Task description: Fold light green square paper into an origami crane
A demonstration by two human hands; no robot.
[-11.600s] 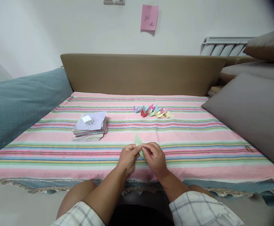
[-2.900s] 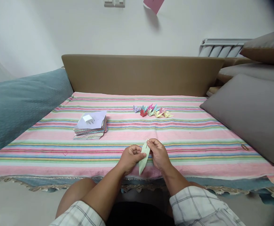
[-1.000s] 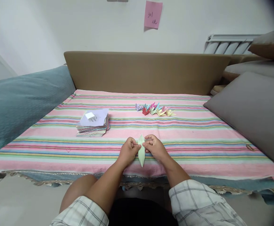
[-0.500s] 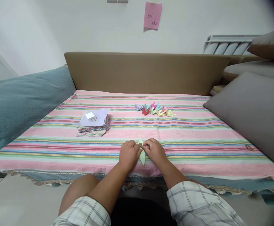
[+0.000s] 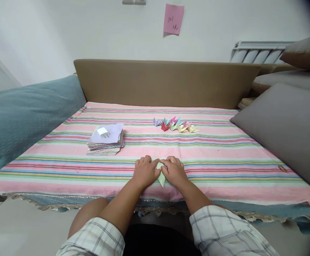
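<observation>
A light green folded paper (image 5: 161,180), long and pointed toward me, lies on the striped cloth (image 5: 64,179) close to its front edge. My left hand (image 5: 146,172) presses on its left side, with index finger and thumb at the paper's edge. From the right, my right hand (image 5: 174,172) does the same, its index fingertip meeting the left one near the top. Both hands' other fingers are curled. The upper part of the paper is partly hidden by my fingers.
Several small folded paper cranes (image 5: 174,124) in mixed colours sit farther back. To the left, a white plug adapter (image 5: 103,132) rests on a stack of coloured paper (image 5: 105,145). A grey cushion (image 5: 285,131) lies at right, a blue padded armrest (image 5: 32,113) at left.
My fingertips have shifted from pinching near the paper's middle to lying along its upper edges, index fingers stretched farther forward. The paper stays in place.
</observation>
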